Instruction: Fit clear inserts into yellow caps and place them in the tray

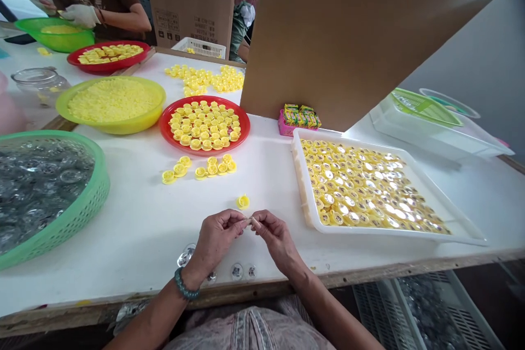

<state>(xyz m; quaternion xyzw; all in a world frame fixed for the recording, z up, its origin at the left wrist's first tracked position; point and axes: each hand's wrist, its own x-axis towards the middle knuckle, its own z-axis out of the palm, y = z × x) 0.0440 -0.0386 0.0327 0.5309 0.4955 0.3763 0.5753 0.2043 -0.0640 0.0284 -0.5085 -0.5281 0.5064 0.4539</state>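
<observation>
My left hand (217, 240), with a beaded bracelet (186, 284) at the wrist, and my right hand (276, 238) meet above the white table. Both are closed in a pinch, fingertips together on something tiny that I cannot make out. Just beyond them lies a single yellow cup-shaped part (243, 202). Clear round plastic pieces (186, 255) lie beside my left wrist, partly covered by it. Between my forearms, near the table's front edge, are small clear discs (237, 270). Farther off, several more yellow parts (212, 168) sit in short groups before a red plate (164, 126) of the same parts.
On the right, a white tray (305, 213) holds rows of yellow parts with shiny tops. A green basket (100, 186) of clear pieces and a yellow basin (110, 126) stand left. A pink box (285, 128) of small packets touches the brown board (320, 38). A gloved co-worker (118, 5) sits opposite.
</observation>
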